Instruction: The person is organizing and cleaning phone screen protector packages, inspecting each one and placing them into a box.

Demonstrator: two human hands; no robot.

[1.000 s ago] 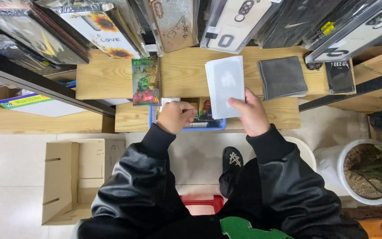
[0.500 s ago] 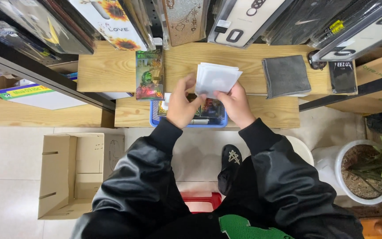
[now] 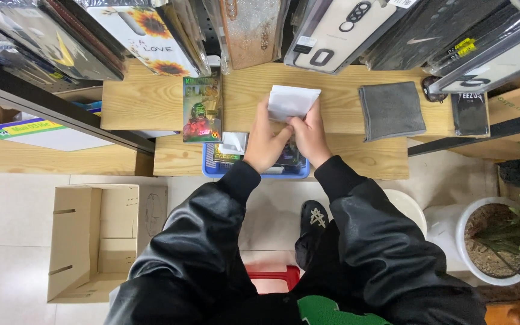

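**Two hands pinch a white packet over a wooden shelf**

A wooden shelf (image 3: 151, 96) carries a grey cloth (image 3: 391, 110) and a blue tray (image 3: 212, 171). Above the tray, the left hand (image 3: 266, 141) and right hand (image 3: 311, 137) pinch a white packet (image 3: 292, 101) together. A loosened pinch could drop it into the tray.

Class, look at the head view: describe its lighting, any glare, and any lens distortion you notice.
Head view: even, soft light with faint shadows; the white packet held by both hands, left hand and right hand, looks nearly washed out; sheen on the black jacket sleeves; wide-angle lens splays the hanging phone cases outward.
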